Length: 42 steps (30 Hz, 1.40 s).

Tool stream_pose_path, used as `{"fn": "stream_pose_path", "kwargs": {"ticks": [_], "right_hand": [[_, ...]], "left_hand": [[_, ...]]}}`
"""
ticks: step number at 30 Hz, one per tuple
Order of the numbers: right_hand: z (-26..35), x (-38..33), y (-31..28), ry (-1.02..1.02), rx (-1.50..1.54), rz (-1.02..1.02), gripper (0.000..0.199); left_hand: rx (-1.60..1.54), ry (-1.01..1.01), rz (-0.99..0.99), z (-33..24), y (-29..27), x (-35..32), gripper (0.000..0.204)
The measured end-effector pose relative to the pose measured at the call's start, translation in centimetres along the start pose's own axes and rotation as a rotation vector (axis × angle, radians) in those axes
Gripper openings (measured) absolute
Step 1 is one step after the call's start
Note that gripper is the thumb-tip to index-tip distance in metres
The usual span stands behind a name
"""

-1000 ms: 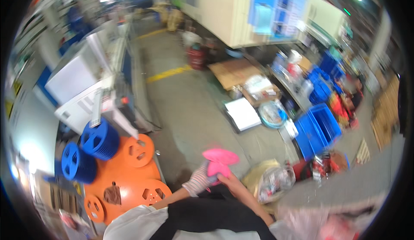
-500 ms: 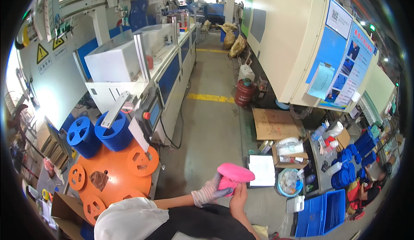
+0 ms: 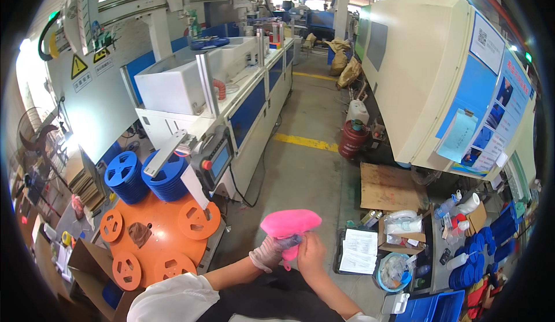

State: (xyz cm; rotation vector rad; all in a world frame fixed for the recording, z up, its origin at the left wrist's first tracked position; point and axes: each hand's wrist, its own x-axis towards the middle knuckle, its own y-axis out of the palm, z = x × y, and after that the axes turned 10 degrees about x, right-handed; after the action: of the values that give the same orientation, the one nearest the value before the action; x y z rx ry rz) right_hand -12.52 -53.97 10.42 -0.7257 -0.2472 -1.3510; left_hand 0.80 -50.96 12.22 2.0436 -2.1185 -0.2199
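Both hands meet in front of my chest around a bright pink soft thing (image 3: 290, 222) with a wide flat top and a narrow lower end. My left hand (image 3: 267, 255), in a pale glove, grips the narrow end from the left. On the right side of that end, my bare right hand (image 3: 311, 254) has its fingers closed on it. What kind of object the pink thing is cannot be told.
An orange round table (image 3: 151, 225) with orange reels (image 3: 198, 219) stands at my left, with stacked blue reels (image 3: 122, 176) behind it. A white and blue machine line (image 3: 231, 91) runs ahead; a large cream machine (image 3: 422, 73) is right. A red cylinder (image 3: 350, 139), cardboard (image 3: 388, 187), papers (image 3: 358, 251) and blue crates (image 3: 433, 309) lie on the floor.
The view has swung from the floor and crates on the right up toward the aisle and machines. The pink thing stays held in both hands, now closer to the middle.
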Motion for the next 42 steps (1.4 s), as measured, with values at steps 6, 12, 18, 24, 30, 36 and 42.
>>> {"fn": "stream_pose_path", "kwargs": {"ticks": [6, 12, 18, 24, 30, 36, 42], "right_hand": [[2.1, -0.3, 7.6, 0.087, 0.081, 0.203, 0.013], [4.1, -2.4, 10.2, 0.203, 0.508, 0.28, 0.031], [1.7, -2.0, 14.4, 0.008, 0.096, 0.529, 0.034], [4.6, -0.5, 14.2, 0.012, 0.236, 0.473, 0.029], [7.1, -2.2, 18.6, -0.024, 0.378, 0.631, 0.043], [4.6, -1.3, 21.3, 0.049, 0.461, 0.478, 0.039], [1.1, 1.6, 20.7, 0.041, 0.48, 0.398, 0.033]], "left_hand": [[0.032, 0.16, -0.245, 1.0, -6.2, -4.0, 0.032], [0.161, 0.044, -0.325, 0.5, -7.9, -7.4, 0.026], [0.908, 0.632, -0.939, 0.5, -12.7, -6.7, 0.027], [0.801, 0.163, -0.913, -3.3, -15.7, -10.1, 0.027], [0.278, -0.015, -0.793, -4.9, -14.7, -12.4, 0.013], [-0.397, -0.119, -0.503, -2.5, -17.4, -10.9, 0.042], [0.134, 0.077, -0.377, -0.6, -17.7, -3.4, 0.045]]}}
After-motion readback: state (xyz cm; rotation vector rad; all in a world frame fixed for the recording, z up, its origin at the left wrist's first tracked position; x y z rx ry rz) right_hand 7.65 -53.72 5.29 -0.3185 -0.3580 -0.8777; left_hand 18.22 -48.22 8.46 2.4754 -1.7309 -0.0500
